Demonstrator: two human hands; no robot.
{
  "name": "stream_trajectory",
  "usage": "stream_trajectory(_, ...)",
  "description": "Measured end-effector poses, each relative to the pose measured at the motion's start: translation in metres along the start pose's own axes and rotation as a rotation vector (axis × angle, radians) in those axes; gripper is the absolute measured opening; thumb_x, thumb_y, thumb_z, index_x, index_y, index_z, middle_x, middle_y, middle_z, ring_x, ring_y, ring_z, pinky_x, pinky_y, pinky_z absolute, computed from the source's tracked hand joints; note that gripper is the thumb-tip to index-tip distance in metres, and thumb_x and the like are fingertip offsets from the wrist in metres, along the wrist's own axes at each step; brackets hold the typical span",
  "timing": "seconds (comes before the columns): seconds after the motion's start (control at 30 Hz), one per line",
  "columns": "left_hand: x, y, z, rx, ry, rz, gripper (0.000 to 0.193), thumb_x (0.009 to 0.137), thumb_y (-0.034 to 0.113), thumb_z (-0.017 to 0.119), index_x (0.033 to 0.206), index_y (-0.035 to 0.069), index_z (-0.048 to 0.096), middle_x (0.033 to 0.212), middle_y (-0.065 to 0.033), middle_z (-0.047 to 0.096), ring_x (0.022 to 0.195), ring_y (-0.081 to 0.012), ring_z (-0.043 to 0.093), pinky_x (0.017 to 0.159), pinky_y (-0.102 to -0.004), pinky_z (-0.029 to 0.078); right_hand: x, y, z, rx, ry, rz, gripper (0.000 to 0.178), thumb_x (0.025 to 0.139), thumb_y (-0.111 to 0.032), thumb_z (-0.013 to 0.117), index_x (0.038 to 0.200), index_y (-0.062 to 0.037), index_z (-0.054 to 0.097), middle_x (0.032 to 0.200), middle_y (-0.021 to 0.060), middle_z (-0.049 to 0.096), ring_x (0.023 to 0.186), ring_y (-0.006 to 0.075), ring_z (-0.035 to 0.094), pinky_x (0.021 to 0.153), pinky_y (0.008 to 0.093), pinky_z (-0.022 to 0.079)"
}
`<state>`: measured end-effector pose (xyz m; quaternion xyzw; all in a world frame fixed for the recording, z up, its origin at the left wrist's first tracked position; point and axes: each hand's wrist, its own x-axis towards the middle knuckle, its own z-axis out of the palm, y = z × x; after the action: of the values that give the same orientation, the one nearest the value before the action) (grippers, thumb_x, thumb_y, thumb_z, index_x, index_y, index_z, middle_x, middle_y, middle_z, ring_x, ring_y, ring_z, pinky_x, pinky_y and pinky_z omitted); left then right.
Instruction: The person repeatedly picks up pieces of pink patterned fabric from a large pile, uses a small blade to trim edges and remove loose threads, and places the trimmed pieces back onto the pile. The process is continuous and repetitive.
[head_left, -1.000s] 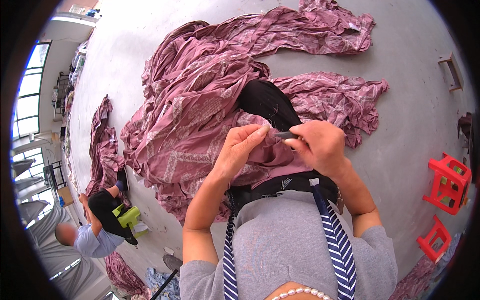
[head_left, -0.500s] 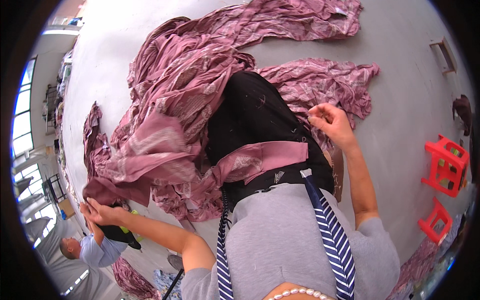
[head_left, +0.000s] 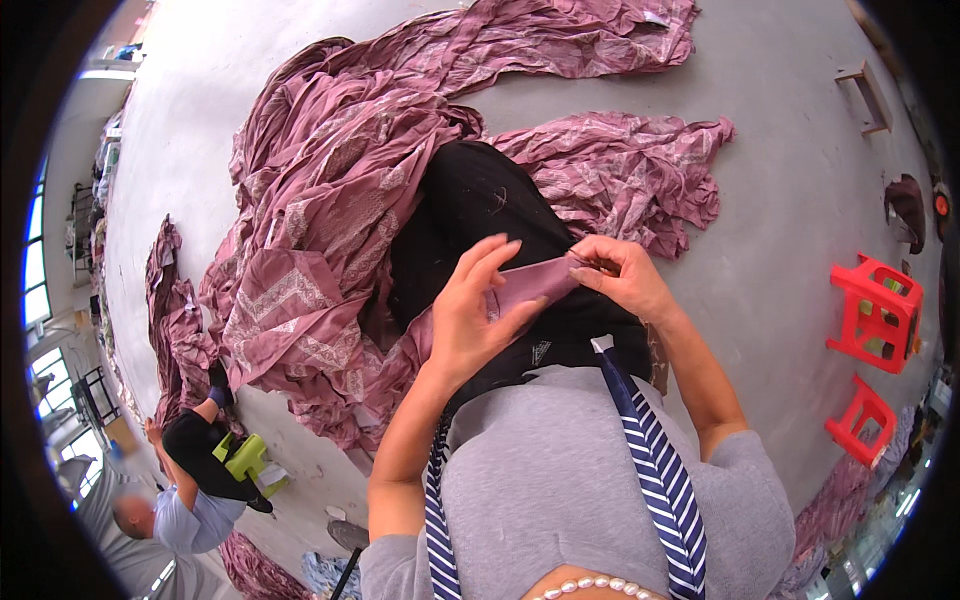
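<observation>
A mauve-pink cloth with pale patterned bands (head_left: 535, 283) reaches across my lap, its narrow end lying between my hands. My left hand (head_left: 468, 315) is open beside this end, thumb and fingers spread apart around it. With thumb and forefinger closed, my right hand (head_left: 632, 285) pinches the tip of the cloth. Something small and dark shows at those fingertips, too little of it to name. The rest of the cloth (head_left: 320, 210) lies heaped in folds over the black trousers (head_left: 480, 205) and the floor to the left and ahead.
Red plastic stools (head_left: 875, 312) stand at the right, near a small wooden frame (head_left: 866, 98). At the far left a person in a light blue shirt (head_left: 195, 520) sits on a green stool (head_left: 255, 463) beside more mauve cloth (head_left: 178, 325). Grey floor (head_left: 770, 230) surrounds the heap.
My left hand has come from the far left, where it held the cloth out, to the middle above my lap. My right hand has moved slightly down and left and now pinches the cloth's end.
</observation>
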<state>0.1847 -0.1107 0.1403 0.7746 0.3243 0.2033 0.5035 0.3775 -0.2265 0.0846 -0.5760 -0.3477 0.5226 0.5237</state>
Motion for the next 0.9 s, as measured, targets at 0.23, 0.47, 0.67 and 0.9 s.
stream_trajectory(0.23,0.011,-0.002,-0.031,-0.289,-0.058,-0.155,0.016,0.076,0.001,0.075,0.087,0.000,0.063,0.074,0.0025,0.061,0.068,-0.0013,0.053,0.062,-0.0178,0.044,0.032,-0.066,0.026,-0.197,-0.055,-0.221,0.011,0.089,-0.012,0.064,0.088,-0.0023,0.061,0.077,-0.0012,0.062,0.062,0.0009,0.045,0.053,0.0173,0.035)
stream_trajectory(0.47,-0.007,-0.004,-0.082,-0.544,0.102,-0.191,0.009,0.084,-0.004,0.065,0.092,-0.003,0.064,0.083,0.0003,0.060,0.075,-0.0034,0.055,0.065,-0.0173,0.042,0.036,-0.030,0.041,0.105,-0.036,-0.050,0.010,0.092,-0.013,0.061,0.094,-0.0030,0.061,0.079,-0.0007,0.064,0.063,0.0008,0.046,0.056,0.0155,0.035)
stream_trajectory(0.67,-0.018,-0.007,-0.096,-0.500,0.113,-0.190,0.011,0.085,-0.004,0.064,0.096,-0.003,0.065,0.080,0.0015,0.056,0.072,-0.0040,0.051,0.062,-0.0177,0.039,0.045,-0.040,0.072,0.022,-0.110,-0.044,0.025,0.082,-0.011,0.072,0.104,-0.0020,0.063,0.079,-0.0042,0.057,0.060,0.0003,0.042,0.055,0.0172,0.036)
stream_trajectory(0.9,-0.026,0.000,-0.102,-0.433,0.150,-0.131,0.014,0.083,-0.002,0.066,0.097,-0.004,0.066,0.082,-0.0028,0.059,0.075,-0.0068,0.052,0.064,-0.0195,0.039,0.057,-0.042,0.097,0.100,-0.139,-0.092,0.029,0.079,-0.011,0.073,0.104,-0.0006,0.063,0.081,-0.0006,0.059,0.058,0.0031,0.045,0.053,0.0199,0.039)
